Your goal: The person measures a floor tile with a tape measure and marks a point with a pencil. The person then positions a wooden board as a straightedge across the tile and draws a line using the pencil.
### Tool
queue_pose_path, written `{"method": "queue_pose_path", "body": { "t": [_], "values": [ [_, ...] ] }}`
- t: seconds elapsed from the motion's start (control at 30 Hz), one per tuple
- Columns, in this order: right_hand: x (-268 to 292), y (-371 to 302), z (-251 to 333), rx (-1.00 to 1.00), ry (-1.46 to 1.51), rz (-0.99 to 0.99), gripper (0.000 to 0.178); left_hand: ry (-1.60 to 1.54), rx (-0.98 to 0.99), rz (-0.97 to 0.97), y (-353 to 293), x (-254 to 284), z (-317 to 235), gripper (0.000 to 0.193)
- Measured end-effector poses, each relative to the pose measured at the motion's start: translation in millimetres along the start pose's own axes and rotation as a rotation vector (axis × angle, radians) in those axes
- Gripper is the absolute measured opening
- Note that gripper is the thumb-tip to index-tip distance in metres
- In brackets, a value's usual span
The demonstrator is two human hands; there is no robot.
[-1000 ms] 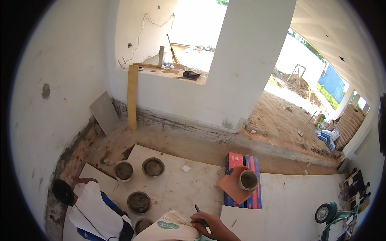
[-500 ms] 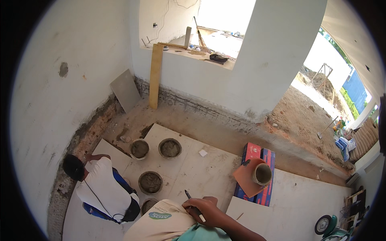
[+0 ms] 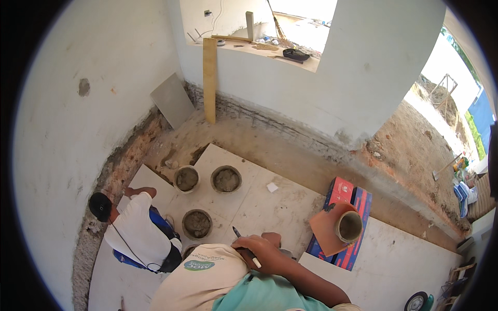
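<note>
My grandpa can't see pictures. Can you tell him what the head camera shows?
A right hand holds a pen over a pale sack, above a partly tiled floor. Below, a crouching person works near three buckets of grey mix, and a wooden plank leans on the white wall.

- right hand (image 3: 264,250): pen (image 3: 245,244) dark at the tip, white at the back end
- sack (image 3: 199,280), 6 o'clock: beige, round green-white patch
- sleeve (image 3: 259,295), 6 o'clock: teal
- co-worker (image 3: 137,233), 8 o'clock: white shirt, blue trousers, black cap
- three buckets (image 3: 197,224), centre-left: grey rims, grey-brown mortar inside
- floor tiles (image 3: 249,207): off-white, dusty grey smears
- tile boxes (image 3: 345,223), 4 o'clock: red and blue
- orange tile (image 3: 324,228) lying on boxes: terracotta
- plank (image 3: 209,78), 12 o'clock: yellow wood
- leaning tile (image 3: 172,101), 11 o'clock: plain grey
- walls (image 3: 78,129): white, exposed red-brown brick along the base
- ground (image 3: 404,150), 3 o'clock: brown dirt
</note>
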State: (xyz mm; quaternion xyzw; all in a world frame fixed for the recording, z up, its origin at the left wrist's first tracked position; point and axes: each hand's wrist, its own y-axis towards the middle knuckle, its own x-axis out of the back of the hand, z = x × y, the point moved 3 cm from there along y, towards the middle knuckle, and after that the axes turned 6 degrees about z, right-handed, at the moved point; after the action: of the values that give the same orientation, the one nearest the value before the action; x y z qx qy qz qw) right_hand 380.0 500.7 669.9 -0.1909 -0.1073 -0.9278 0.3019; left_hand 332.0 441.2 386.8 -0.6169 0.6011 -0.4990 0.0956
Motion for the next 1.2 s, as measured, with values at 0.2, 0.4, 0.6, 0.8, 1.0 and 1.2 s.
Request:
{"method": "queue_pose_path", "body": {
  "t": [0.2,0.4,0.6,0.8,1.0,1.2],
  "values": [
    [94.1,16.8,-20.8,0.085,0.204,0.132,0.046,-0.079,0.128,-0.082,52.7,65.6,16.9,0.039],
    [149.2,71.3,-59.2,0.215,0.182,0.203,0.041,-0.188,0.242,-0.168,38.1,143.4,36.6,0.038],
    [196.4,151.2,-115.7,0.209,0.287,0.402,0.036,-0.219,0.289,-0.159,96.8,200.4,99.1,0.033],
    [265.4,261.9,-153.9,0.204,0.026,0.475,0.025,-0.427,0.278,-0.326,165.5,307.5,172.4,0.034],
    [312.1,358.1,-163.7,0.216,0.278,0.568,0.014,-0.553,0.325,-0.351,141.5,422.9,225.9,0.037],
    [349.6,441.9,-197.8,-0.214,0.495,0.494,0.024,-0.945,0.397,-0.671,102.6,397.6,342.4,0.044]
  ]
}}
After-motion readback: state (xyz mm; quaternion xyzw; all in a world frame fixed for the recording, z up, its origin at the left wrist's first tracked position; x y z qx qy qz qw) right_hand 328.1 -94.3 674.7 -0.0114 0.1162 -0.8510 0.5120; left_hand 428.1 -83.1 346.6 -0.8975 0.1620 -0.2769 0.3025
